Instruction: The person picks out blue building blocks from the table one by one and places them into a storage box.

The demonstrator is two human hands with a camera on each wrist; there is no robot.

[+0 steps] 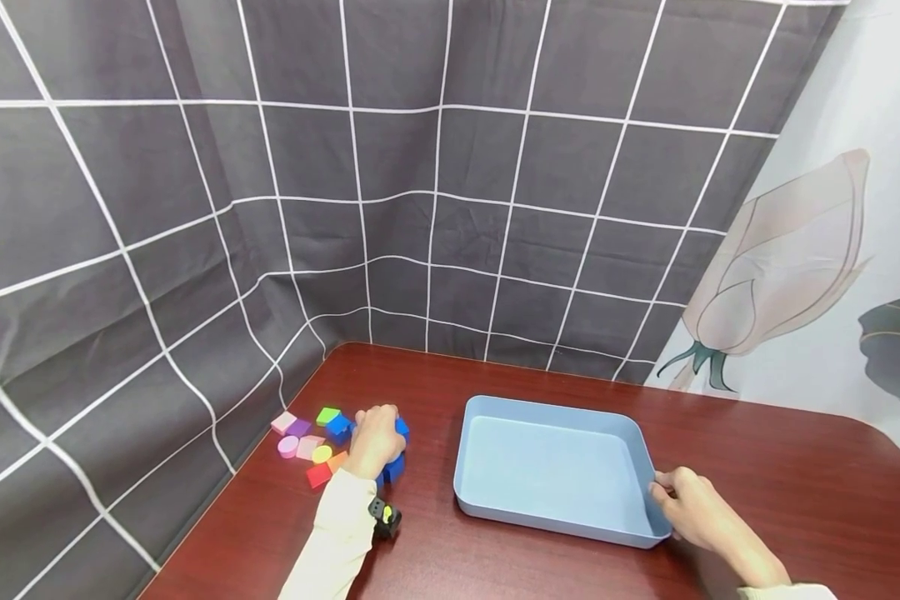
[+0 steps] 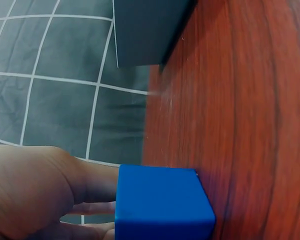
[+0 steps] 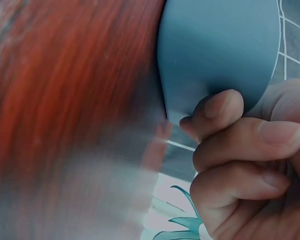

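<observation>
My left hand [image 1: 377, 439] reaches down over several blue blocks [image 1: 394, 468] on the left part of the table. A blue block [image 2: 162, 202] hides its fingertips in the left wrist view, so whether it grips one is not visible. Right of centre lies a light blue rectangular tray [image 1: 558, 467] with low walls and a bare bottom. My right hand [image 1: 693, 508] pinches the tray's right wall near the front corner. In the right wrist view, curled fingers [image 3: 240, 145] lie against the outside of that wall.
Left of the left hand lie a red block [image 1: 318, 476], a yellow disc [image 1: 322, 453], a green block [image 1: 327, 416], a purple block [image 1: 298, 427] and several pink pieces [image 1: 310, 447]. A dark checked curtain [image 1: 420, 225] hangs along the back and left edges of the brown table [image 1: 435, 550].
</observation>
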